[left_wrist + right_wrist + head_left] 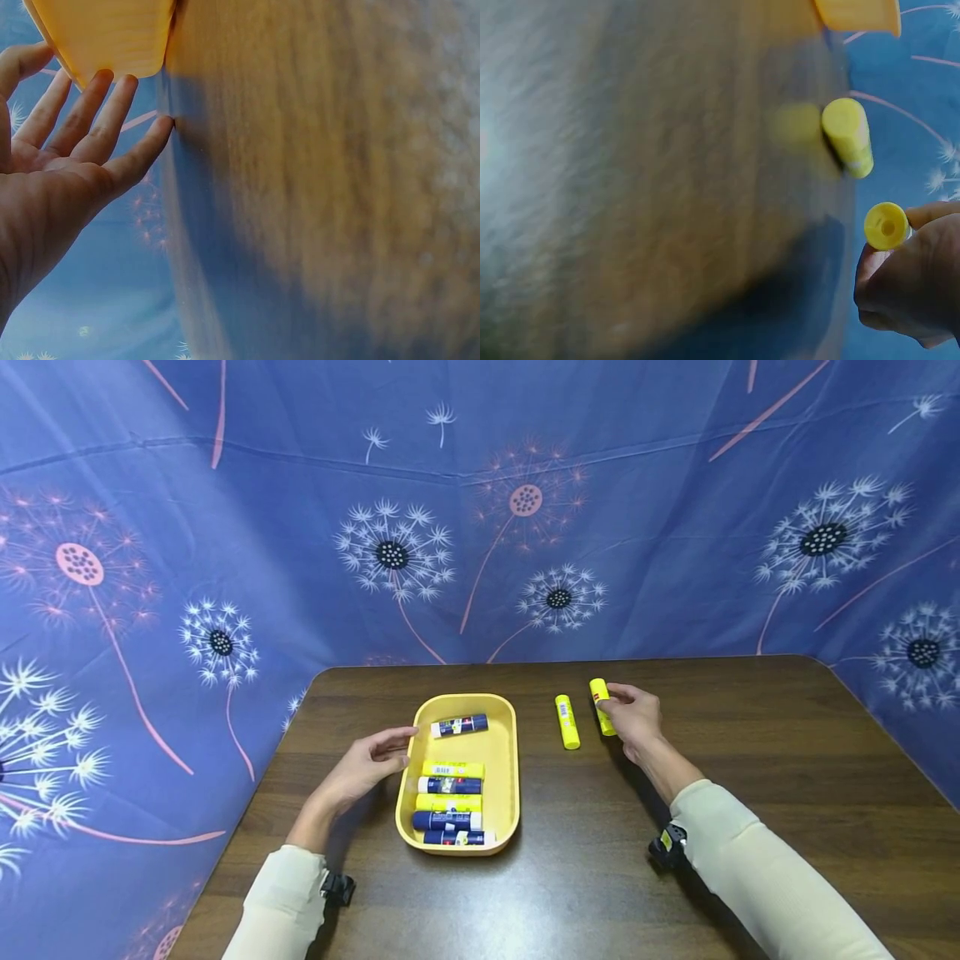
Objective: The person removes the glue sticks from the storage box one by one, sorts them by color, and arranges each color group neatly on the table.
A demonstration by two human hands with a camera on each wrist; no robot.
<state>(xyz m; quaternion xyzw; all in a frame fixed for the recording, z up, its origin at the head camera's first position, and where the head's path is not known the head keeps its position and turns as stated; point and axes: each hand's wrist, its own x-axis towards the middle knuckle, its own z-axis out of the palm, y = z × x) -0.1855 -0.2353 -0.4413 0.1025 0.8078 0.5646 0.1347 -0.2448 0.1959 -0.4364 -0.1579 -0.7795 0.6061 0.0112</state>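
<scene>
Between the fingers and thumb of my right hand (636,717) is a yellow glue stick (602,707), pinched; its round end faces the camera in the right wrist view. Just left of it another yellow glue stick (567,722) lies on the table. My left hand (367,768) is at the left side of a yellow tray (512,777), loosely bent fingers right at the rim. Inside the tray, a dark blue glue stick (459,726) with a white end lies near the far side. Several blue and yellow ones, among them a yellow glue stick (450,802), lie in a row nearer me.
The tray and glue sticks are on a dark brown wooden table (570,860). A blue cloth (645,510) with a dandelion print hangs behind the table's far edge and along its left side.
</scene>
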